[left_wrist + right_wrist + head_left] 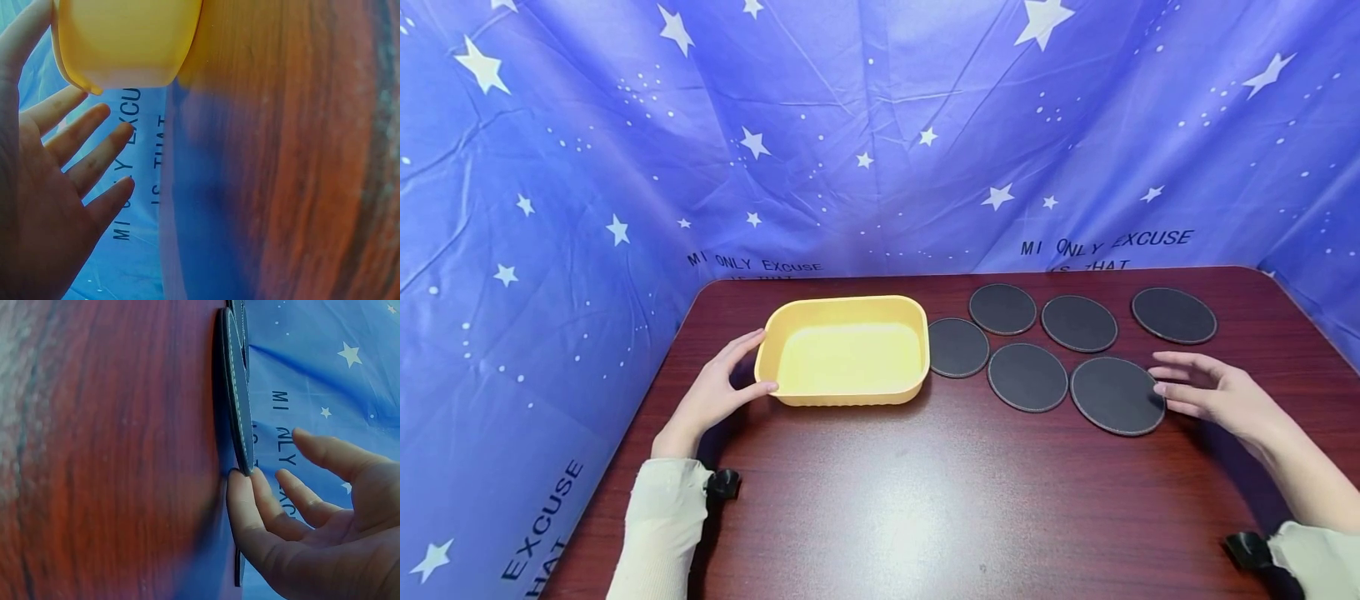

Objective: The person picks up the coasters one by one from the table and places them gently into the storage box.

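A yellow rectangular plastic bin [850, 392] stands at the left of the table. At its left end is my left hand [715, 392], thumb and a fingertip touching the rim, the other fingers spread and straight in the left wrist view. Several round black coasters with stitched edges lie right of the bin. My right hand [1217, 396] is at the nearest right coaster [1117, 396]. In the right wrist view, fingertips touch the edge of that coaster [240, 406], which looks slightly tilted up, while the thumb [331, 450] stays apart from it.
Another coaster [958, 347] lies right against the bin's right side. One coaster [1174, 316] lies at the back right. The dark red wooden table [925, 500] is backed by a blue star-printed curtain [880, 125] on several sides.
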`<state>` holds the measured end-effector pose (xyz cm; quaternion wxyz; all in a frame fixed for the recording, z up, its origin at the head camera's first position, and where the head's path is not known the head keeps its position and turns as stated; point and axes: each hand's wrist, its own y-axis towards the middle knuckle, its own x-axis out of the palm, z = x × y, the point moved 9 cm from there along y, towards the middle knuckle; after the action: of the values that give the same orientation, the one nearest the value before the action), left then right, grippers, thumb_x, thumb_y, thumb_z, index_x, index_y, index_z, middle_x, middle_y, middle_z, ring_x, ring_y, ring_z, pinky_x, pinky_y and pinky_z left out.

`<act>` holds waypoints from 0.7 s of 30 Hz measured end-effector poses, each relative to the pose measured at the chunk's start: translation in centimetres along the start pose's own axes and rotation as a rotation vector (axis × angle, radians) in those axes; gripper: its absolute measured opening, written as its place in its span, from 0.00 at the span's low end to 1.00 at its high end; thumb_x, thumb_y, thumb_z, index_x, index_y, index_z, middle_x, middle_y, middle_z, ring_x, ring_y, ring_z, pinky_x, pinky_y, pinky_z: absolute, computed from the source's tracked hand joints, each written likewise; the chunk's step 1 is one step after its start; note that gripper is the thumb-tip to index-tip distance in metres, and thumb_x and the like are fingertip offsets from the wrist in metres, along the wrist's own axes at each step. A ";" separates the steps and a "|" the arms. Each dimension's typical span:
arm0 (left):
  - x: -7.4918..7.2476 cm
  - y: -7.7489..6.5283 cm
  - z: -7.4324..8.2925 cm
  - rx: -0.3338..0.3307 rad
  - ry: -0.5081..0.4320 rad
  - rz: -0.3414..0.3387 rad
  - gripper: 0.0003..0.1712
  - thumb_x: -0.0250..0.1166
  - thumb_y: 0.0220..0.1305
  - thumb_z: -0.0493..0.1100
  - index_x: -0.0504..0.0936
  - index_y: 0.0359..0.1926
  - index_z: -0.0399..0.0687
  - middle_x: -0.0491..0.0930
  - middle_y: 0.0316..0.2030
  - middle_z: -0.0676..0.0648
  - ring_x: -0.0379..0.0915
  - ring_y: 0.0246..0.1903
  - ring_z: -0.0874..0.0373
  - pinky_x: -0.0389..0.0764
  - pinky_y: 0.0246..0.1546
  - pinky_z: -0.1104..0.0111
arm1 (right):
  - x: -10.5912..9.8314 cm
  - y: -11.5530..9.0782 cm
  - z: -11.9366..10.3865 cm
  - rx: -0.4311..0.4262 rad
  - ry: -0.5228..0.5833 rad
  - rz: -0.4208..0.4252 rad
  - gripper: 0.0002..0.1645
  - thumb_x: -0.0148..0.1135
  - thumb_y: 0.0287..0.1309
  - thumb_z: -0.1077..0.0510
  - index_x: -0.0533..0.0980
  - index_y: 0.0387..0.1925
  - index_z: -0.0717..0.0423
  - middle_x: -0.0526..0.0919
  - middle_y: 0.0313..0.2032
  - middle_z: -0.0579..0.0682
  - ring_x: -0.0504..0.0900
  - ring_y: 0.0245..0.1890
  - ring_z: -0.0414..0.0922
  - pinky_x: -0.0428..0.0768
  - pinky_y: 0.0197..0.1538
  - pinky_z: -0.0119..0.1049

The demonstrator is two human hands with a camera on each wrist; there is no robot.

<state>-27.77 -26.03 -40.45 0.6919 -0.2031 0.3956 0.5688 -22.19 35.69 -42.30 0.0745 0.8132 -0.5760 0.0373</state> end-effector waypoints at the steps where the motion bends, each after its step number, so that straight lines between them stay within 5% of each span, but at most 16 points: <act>1: 0.0 0.0 0.0 -0.001 0.001 -0.002 0.48 0.77 0.53 0.53 0.66 0.74 0.55 0.64 0.73 0.44 0.57 0.73 0.44 0.60 0.71 0.42 | -0.1 0.0 0.0 0.009 -0.026 0.014 0.35 0.46 0.64 0.82 0.79 0.57 0.44 0.88 0.47 0.40 0.88 0.44 0.34 0.85 0.42 0.27; 7: 0.0 0.1 -0.1 -0.002 -0.002 -0.001 0.48 0.77 0.53 0.53 0.66 0.74 0.55 0.64 0.73 0.44 0.57 0.73 0.44 0.60 0.71 0.42 | -1.2 -0.4 0.3 0.092 -0.237 0.136 0.35 0.53 0.63 0.78 0.80 0.51 0.33 0.88 0.41 0.33 0.86 0.39 0.28 0.83 0.37 0.21; 16: 0.0 0.0 0.0 -0.001 -0.008 0.000 0.48 0.77 0.54 0.53 0.66 0.74 0.54 0.64 0.73 0.44 0.58 0.73 0.44 0.60 0.72 0.42 | -0.9 -0.6 0.5 0.127 -0.001 0.052 0.32 0.46 0.66 0.79 0.83 0.51 0.43 0.89 0.42 0.40 0.87 0.41 0.33 0.87 0.39 0.30; 21: 0.0 0.0 -0.1 -0.006 -0.005 -0.002 0.48 0.77 0.54 0.52 0.66 0.74 0.54 0.64 0.73 0.44 0.58 0.73 0.43 0.60 0.71 0.41 | -0.8 -0.8 0.6 0.160 0.015 0.053 0.31 0.46 0.67 0.78 0.84 0.50 0.44 0.89 0.43 0.40 0.87 0.40 0.33 0.87 0.38 0.32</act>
<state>-27.81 -26.05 -40.50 0.6929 -0.2041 0.3917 0.5698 -21.75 36.53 -43.07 0.0126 0.8008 -0.5918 0.0914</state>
